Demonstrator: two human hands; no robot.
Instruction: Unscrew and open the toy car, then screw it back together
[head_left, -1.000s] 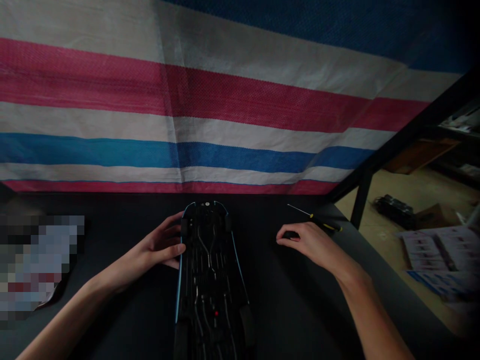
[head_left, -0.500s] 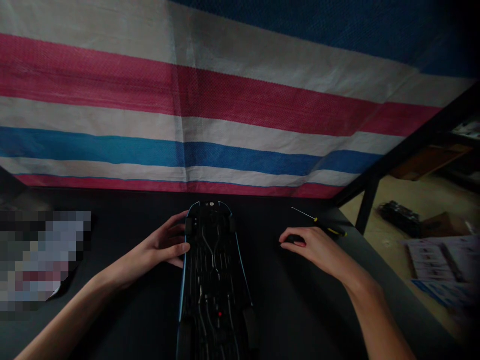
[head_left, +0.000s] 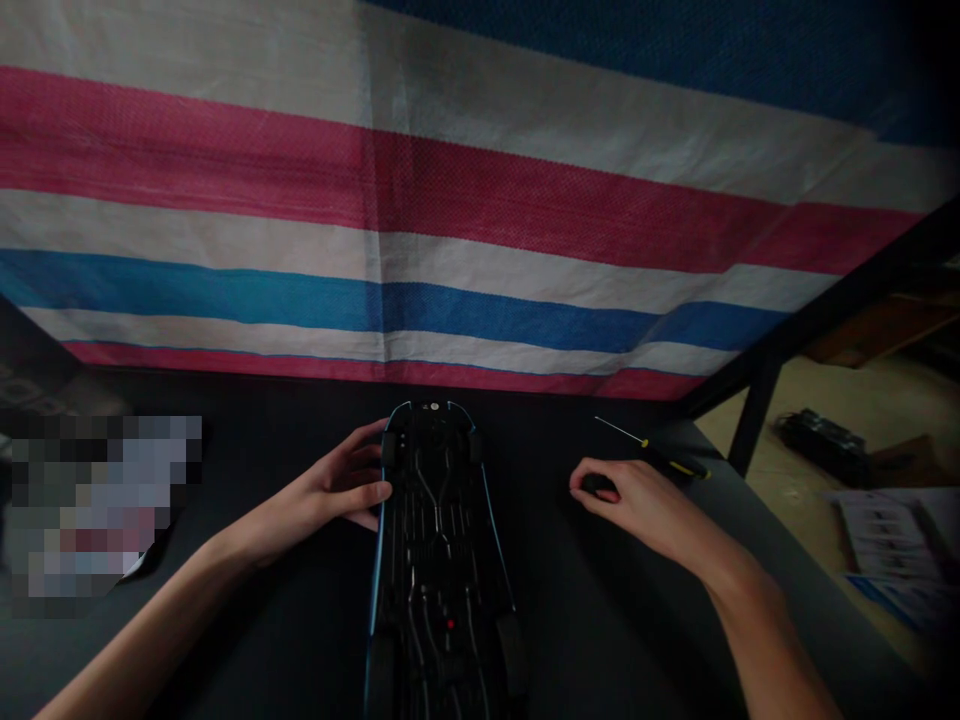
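Hanging across the far side, a red, white and blue striped sheet [head_left: 420, 190] backs the dark table [head_left: 285, 620], on which an upside-down toy car [head_left: 442, 540] lies at the near middle, its black underside up and blue body edging visible. Clamped on the car's left edge, thumb over the rim and fingers along its side, is the left hand [head_left: 345, 485], while the right hand [head_left: 630, 495] curls well to the right, whether around something dark I cannot tell. Just beyond it lies a thin-shafted screwdriver [head_left: 646, 443].
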